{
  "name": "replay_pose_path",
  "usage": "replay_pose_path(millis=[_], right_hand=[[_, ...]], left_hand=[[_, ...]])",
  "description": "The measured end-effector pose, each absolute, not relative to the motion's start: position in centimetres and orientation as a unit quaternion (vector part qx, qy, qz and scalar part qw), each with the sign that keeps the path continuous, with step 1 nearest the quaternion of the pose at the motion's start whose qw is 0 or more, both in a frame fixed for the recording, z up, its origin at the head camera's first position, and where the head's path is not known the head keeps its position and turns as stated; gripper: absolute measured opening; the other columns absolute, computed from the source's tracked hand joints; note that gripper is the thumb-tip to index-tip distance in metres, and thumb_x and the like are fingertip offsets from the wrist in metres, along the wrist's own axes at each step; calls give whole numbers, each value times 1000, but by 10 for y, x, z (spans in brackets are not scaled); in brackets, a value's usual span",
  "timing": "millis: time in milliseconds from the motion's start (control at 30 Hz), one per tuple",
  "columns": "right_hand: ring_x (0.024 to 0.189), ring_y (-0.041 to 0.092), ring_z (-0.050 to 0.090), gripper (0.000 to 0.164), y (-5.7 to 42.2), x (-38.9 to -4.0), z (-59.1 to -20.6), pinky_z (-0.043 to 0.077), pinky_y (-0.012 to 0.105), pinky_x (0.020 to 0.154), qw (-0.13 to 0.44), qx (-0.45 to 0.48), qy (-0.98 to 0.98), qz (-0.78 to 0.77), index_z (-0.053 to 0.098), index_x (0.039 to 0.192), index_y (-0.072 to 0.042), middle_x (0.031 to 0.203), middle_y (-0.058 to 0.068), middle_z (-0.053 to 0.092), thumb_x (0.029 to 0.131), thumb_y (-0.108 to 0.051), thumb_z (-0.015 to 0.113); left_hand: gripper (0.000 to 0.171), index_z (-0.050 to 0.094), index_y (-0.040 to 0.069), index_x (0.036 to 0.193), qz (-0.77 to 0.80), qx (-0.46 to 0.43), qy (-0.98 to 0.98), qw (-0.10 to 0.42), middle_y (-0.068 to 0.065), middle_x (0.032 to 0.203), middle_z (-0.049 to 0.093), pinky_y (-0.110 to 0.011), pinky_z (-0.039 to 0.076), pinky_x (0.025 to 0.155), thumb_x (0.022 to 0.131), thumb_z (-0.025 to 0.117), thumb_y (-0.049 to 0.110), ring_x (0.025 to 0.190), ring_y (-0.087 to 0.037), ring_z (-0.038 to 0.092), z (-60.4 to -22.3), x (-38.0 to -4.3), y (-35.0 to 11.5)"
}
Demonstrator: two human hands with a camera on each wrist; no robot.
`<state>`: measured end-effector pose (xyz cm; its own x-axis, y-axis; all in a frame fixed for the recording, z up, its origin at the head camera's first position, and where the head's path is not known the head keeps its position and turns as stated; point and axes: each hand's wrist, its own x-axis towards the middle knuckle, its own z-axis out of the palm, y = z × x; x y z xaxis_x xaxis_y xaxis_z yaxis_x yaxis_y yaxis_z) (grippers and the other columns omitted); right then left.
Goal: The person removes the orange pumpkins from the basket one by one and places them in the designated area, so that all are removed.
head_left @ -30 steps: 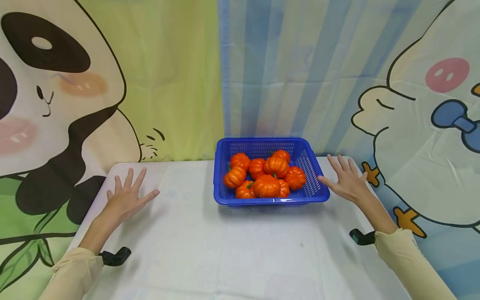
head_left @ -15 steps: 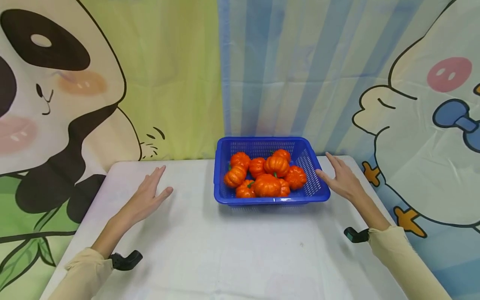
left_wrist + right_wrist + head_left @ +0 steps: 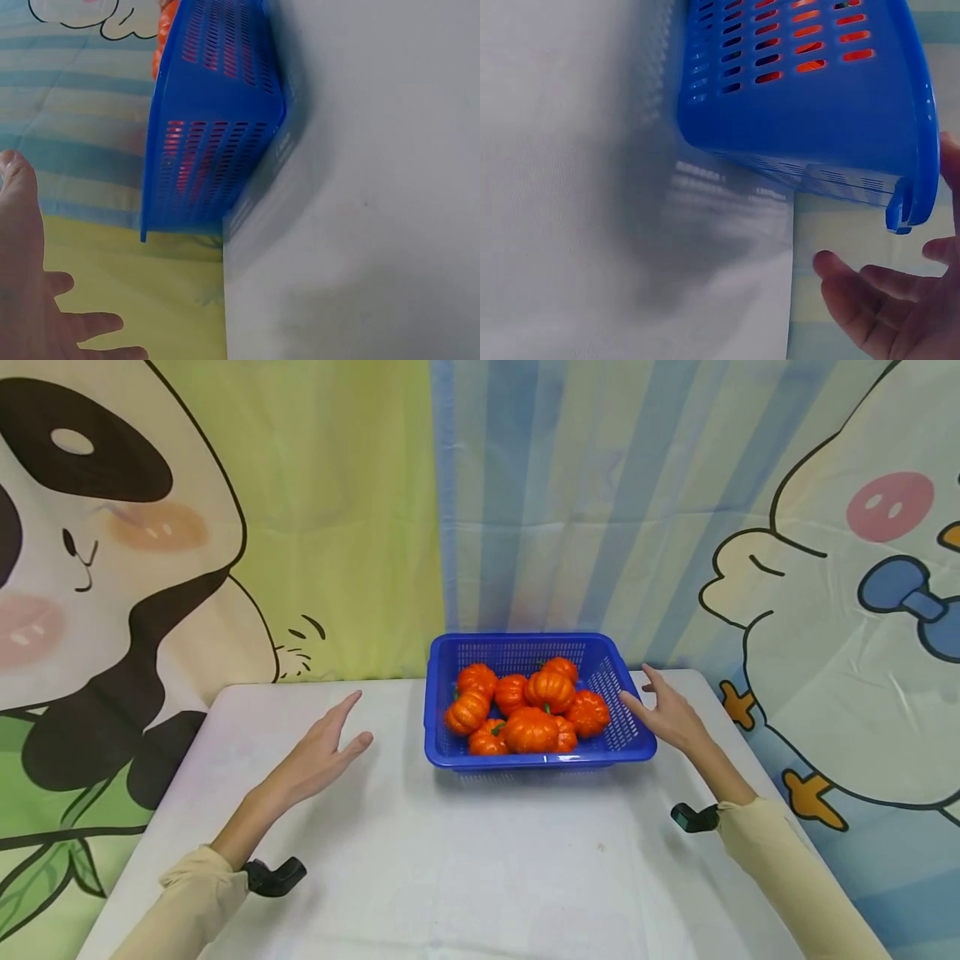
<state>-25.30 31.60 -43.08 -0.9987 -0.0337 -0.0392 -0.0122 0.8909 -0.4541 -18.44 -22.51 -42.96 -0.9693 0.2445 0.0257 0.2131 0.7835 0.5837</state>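
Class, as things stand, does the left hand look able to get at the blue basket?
Probably yes: the left hand holds nothing, and only the white table shows between it and the blue basket, though it would need to cross that gap.

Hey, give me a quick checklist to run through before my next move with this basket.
1. Blue rectangular perforated plastic basket upright on the white-covered table: ok.
2. Visible orange ribbed pumpkins all inside the basket: ok.
3. Left-hand grip on the basket: not ok, open and apart from it.
4. Right-hand grip holding the basket: not ok, open at its right side; contact, cannot tell.
5. Basket's far base edge fully supported: cannot tell.
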Motion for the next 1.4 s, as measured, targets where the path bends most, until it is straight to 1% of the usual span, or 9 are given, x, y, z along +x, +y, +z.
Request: replay_pose_path(millis=[167,267,467,533,633,833,1067,1233,1400], right_hand=[[120,56,49,93,320,-259,-438,52,61,88,67,-13,958,-277,3,155,-5,141,40,37,93,-66,36],[116,56,50,93,321,-260,-441,51,62,89,70,-27,950,-303,7,154,-2,137,42,39,94,-68,30],[129,55,39,76,324,-262,-450,28,68,109,98,-37,920,-377,11,152,5,146,38,30,103,-52,20],[129,52,40,73,324,-263,-452,26,66,112,108,-33,912,-394,11,151,7,145,36,31,104,-49,18],[125,49,43,74,323,-263,-454,30,64,111,122,-26,904,-408,12,150,8,143,35,33,104,-49,15],[124,48,45,76,318,-263,-452,33,63,110,139,-12,892,-429,9,151,6,144,35,32,103,-53,12],[127,49,43,77,315,-265,-456,30,63,112,135,-11,888,-440,9,152,6,146,35,32,103,-53,12],[126,47,45,78,313,-266,-455,31,63,111,138,-10,889,-436,9,152,4,145,34,34,102,-56,12],[126,47,44,78,313,-266,-453,31,63,112,137,-9,888,-439,9,152,4,145,34,34,102,-55,11]], left_hand=[[81,10,20,157,312,129,941,33,-16,162,19,-73,21,109,96,46,58,146,-45,21,-426,-190,-211],[81,11,19,157,325,140,935,34,-16,161,20,-70,24,110,96,46,59,146,-43,24,-421,-196,-201],[83,15,18,156,389,169,905,32,-15,157,32,-60,39,107,93,52,58,141,-38,36,-406,-219,-175],[83,18,18,155,413,180,892,35,-15,154,36,-56,44,105,92,56,56,139,-37,40,-400,-227,-164],[80,21,18,154,438,203,874,47,-16,151,40,-53,47,103,92,60,50,137,-38,43,-390,-240,-147],[72,26,18,152,430,264,860,77,-16,149,43,-56,42,107,93,64,35,136,-36,44,-374,-274,-113],[62,37,17,149,324,372,864,101,-11,151,43,-50,38,112,94,63,28,138,-28,43,-366,-310,-72],[58,38,20,149,238,418,865,141,-9,150,44,-44,36,114,96,59,26,136,-27,44,-357,-325,-46],[57,37,24,150,202,443,855,180,-7,153,40,-42,29,119,97,58,23,141,-25,37,-347,-328,-15]])
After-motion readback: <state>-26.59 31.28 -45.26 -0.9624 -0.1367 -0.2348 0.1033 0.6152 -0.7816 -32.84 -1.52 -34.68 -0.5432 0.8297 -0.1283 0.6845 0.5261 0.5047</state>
